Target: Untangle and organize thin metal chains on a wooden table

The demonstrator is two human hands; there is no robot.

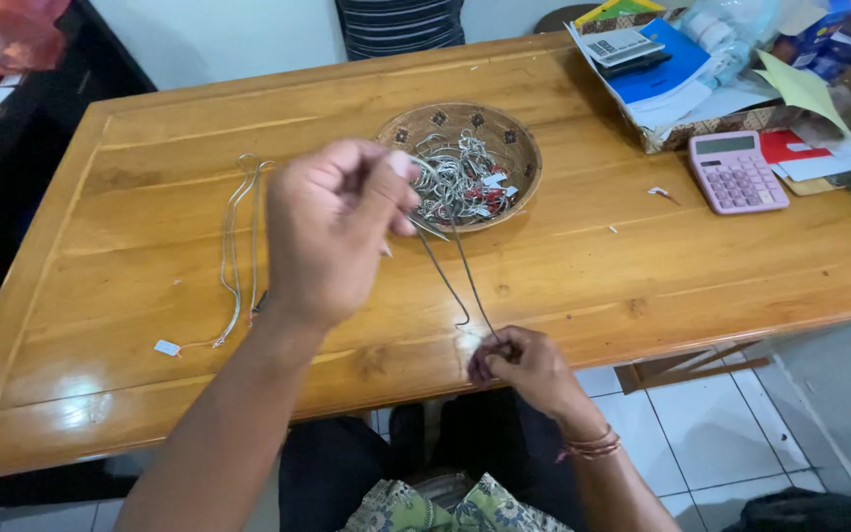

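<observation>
Varnished wooden table (583,286), tiled floor below. My left hand (332,232), centre frame, is clenched, pinching one end of a thin silver chain (465,266). My right hand (524,366), at the near edge, pinches the other end, so the chain hangs taut and clear of the woven basket (524,148) of tangled chains, apparently tagged. Two finished chains (238,246) lie straight at left, kept separate.
</observation>
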